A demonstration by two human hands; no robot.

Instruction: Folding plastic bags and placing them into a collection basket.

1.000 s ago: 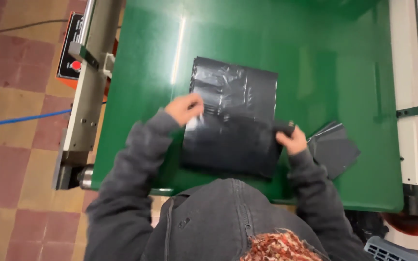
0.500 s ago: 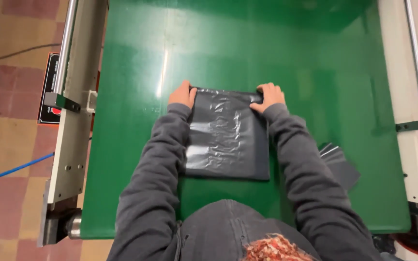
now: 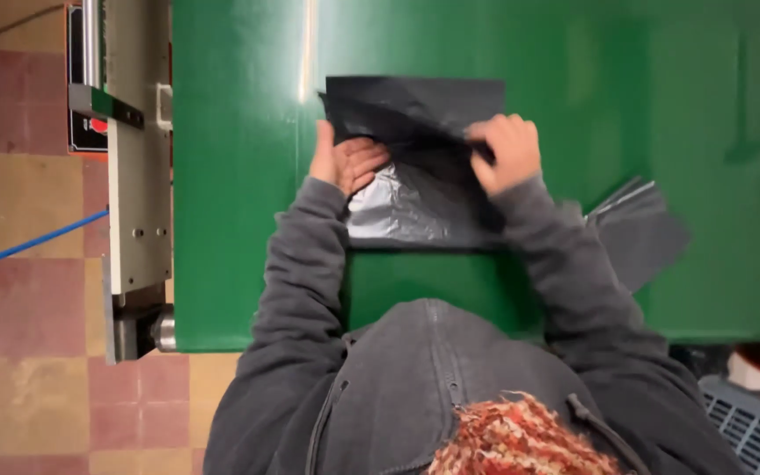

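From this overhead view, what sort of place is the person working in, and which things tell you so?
Probably a workshop or small factory packing station. The hands work a black plastic bag on a wide green belt-like surface framed by a metal machine rail, with more dark bags stacked alongside and a worn tiled floor below.

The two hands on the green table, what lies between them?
In the head view, the black plastic bag spans the gap between the left hand and right hand.
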